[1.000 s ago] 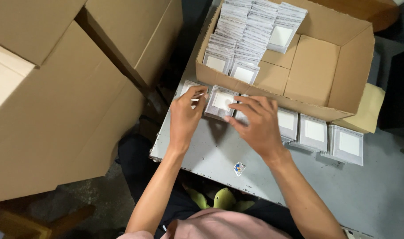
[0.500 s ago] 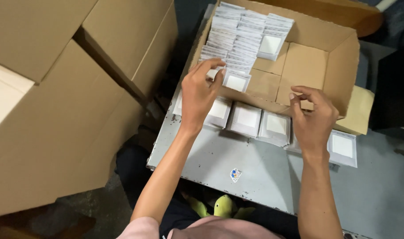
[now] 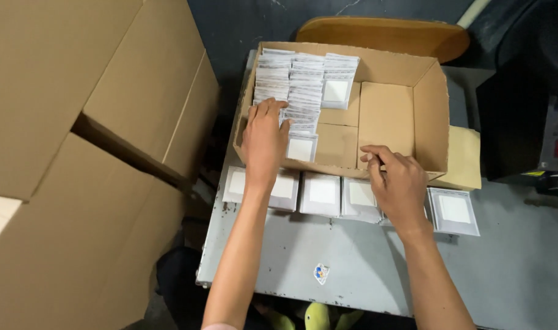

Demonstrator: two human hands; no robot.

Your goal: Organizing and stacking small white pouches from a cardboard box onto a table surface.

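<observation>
Brown cardboard box (image 3: 386,116) sits open on our grey table (image 3: 328,256), packed with rows of white square packets (image 3: 300,91). Our left hand (image 3: 263,143) has moved from the table row into the box, fingers narrowed on the packets' edges. Our right hand (image 3: 398,183) has come back down onto the laid-out row (image 3: 321,194), fingers curled; whether it holds one, we cannot tell.
</observation>
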